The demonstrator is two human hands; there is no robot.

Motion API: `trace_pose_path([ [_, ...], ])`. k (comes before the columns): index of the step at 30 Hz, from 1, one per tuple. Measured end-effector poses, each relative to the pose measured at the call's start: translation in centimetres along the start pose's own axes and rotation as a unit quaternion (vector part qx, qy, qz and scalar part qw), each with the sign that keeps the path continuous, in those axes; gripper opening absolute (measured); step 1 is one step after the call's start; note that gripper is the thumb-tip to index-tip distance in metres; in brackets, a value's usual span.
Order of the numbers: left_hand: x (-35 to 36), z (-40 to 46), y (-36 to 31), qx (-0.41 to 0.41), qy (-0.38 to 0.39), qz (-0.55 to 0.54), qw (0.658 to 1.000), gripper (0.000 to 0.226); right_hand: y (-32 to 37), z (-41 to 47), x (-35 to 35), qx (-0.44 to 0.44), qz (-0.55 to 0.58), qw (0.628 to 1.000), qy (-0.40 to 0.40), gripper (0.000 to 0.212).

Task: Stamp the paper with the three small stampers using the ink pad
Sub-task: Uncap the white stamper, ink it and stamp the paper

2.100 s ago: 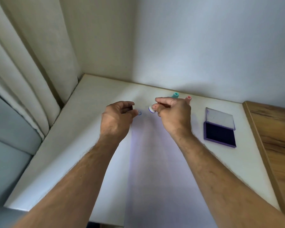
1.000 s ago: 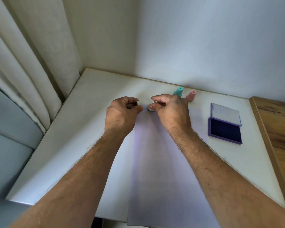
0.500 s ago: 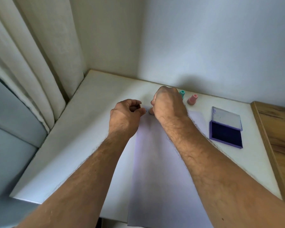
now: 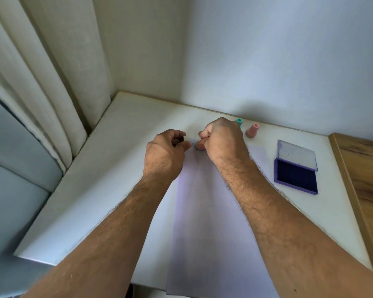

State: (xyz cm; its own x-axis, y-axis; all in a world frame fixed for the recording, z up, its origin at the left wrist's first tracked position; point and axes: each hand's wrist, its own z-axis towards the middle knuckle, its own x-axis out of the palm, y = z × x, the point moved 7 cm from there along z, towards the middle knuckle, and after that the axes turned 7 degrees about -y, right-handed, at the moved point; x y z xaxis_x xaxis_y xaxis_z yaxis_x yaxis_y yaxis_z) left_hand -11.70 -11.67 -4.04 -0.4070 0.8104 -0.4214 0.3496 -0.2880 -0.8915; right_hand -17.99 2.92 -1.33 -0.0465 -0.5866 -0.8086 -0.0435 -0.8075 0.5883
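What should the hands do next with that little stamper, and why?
Probably lift the stamper straight up off the paper. The right hand grips it with its base down at the sheet's top edge, so the mark looks made. The left hand pinches something small, perhaps its cap.

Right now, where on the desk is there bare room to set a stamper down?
Bare desk lies between the curtain and left hand, also between paper and ink pad. Crowded at the paper's top: both hands, with right hand beside teal stamper and pink stamper.
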Motion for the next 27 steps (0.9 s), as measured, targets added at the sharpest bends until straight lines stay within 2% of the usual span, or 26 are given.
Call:
trace_pose_path([
  [7, -0.1, -0.1, -0.3, 0.003, -0.001, 0.007, 1.000, 0.025, 0.0, 0.4, 0.1, 0.028, -0.019, 0.999, 0.018, 0.017],
  [12, -0.1, -0.2, -0.3, 0.002, 0.005, 0.011, 1.000, 0.024, -0.4, 0.3, 0.2, 0.033, 0.074, 0.996, 0.025, 0.019],
  [14, -0.1, -0.2, -0.4, 0.003, 0.010, 0.013, 1.000, 0.024, -0.3, 0.3, 0.2, 0.049, 0.028, 0.998, 0.036, 0.018],
  [19, -0.1, 0.5, 0.0, -0.018, 0.016, -0.003, 1.000, 0.022, -0.8, -1.0, 0.0, 0.036, 0.052, 0.998, 0.005, 0.024],
  [25, 0.1, 1.0, 0.1, -0.033, 0.014, -0.015, 0.999, 0.021, -0.3, -1.7, -0.3, -0.011, 0.007, 1.000, -0.019, 0.028],
  [27, 0.0, 1.0, 0.3, -0.039, 0.013, -0.027, 0.999, 0.021, -0.5, -1.9, -0.7, -0.003, 0.029, 0.999, -0.028, 0.027],
])
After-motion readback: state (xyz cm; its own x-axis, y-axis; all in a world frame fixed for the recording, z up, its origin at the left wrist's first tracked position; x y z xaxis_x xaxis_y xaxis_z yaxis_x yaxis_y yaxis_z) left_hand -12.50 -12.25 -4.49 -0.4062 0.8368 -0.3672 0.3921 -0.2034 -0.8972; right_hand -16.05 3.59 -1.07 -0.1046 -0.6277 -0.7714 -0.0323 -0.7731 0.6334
